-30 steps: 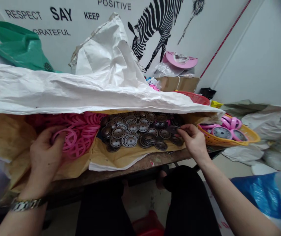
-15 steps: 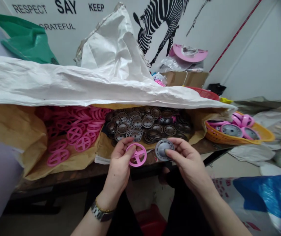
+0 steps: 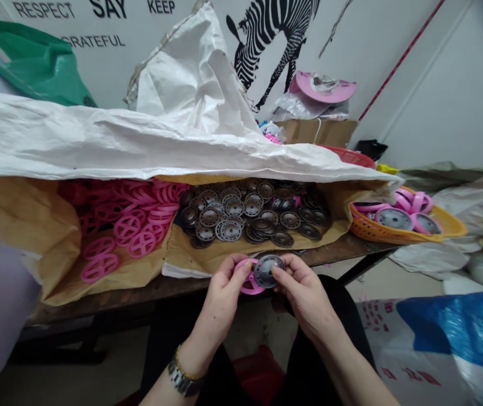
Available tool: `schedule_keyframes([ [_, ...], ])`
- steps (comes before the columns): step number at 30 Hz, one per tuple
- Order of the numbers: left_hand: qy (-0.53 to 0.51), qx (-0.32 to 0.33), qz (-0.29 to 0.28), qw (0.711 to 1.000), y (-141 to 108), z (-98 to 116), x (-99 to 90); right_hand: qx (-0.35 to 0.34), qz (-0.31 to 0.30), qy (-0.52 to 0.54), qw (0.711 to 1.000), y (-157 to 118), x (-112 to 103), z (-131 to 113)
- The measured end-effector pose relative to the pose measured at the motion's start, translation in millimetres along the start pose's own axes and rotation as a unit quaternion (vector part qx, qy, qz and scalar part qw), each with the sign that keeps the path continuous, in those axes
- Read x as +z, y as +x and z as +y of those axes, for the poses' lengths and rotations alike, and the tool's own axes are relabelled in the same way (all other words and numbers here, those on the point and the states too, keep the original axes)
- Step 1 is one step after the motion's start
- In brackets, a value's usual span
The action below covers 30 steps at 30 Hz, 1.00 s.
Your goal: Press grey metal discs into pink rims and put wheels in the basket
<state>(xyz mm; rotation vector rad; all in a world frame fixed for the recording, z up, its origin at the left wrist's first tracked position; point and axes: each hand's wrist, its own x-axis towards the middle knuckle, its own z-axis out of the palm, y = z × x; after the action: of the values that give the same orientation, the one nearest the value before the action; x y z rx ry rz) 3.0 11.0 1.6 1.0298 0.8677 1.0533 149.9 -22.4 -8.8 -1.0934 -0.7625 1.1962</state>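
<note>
My left hand [image 3: 224, 290] pinches a pink spoked ring [image 3: 250, 285] by its left side. A round grey disc [image 3: 268, 271] is held between the thumb and fingers of my right hand [image 3: 303, 285]. The disc overlaps the right part of the ring, in front of it; whether they are joined cannot be seen. Behind my hands lies a heap of dark grey discs [image 3: 235, 208] in a brown paper-lined sack. Pink spoked rings [image 3: 127, 225] are piled to the left of that heap.
An orange basket [image 3: 377, 232] at the right holds pink rings with grey discs in them. White sacking [image 3: 161, 146] runs behind the piles. The table edge [image 3: 140, 293] is in front of them. A blue and white bag [image 3: 436, 338] stands at the lower right.
My hands have come together, bringing the grey disc over the right part of the pink ring. Earlier the two pieces were apart. The view has shifted slightly.
</note>
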Motion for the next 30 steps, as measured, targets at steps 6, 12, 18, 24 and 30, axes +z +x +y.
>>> schedule_keyframes([
  [6,0.112,0.013,-0.077,0.991,-6.0,10.3,-9.6,0.035,-0.01,0.09,0.995,-7.7,-2.0,-16.1],
  [12,0.332,0.305,-0.111,0.886,-6.2,9.9,-27.0,0.16,-0.028,0.169,0.972,-10.5,-15.1,-14.6],
  [18,0.398,0.369,-0.138,0.828,-7.9,-1.8,-32.8,0.213,-0.078,0.138,0.964,-17.2,-13.1,-9.3],
  [24,0.309,0.167,-0.104,0.931,-9.4,-3.6,-22.1,0.15,-0.039,0.129,0.979,-15.7,-11.3,-4.2],
  [30,0.048,-0.132,-0.201,0.969,-18.9,8.7,-9.1,0.063,-0.007,0.05,0.997,-16.5,-15.0,6.0],
])
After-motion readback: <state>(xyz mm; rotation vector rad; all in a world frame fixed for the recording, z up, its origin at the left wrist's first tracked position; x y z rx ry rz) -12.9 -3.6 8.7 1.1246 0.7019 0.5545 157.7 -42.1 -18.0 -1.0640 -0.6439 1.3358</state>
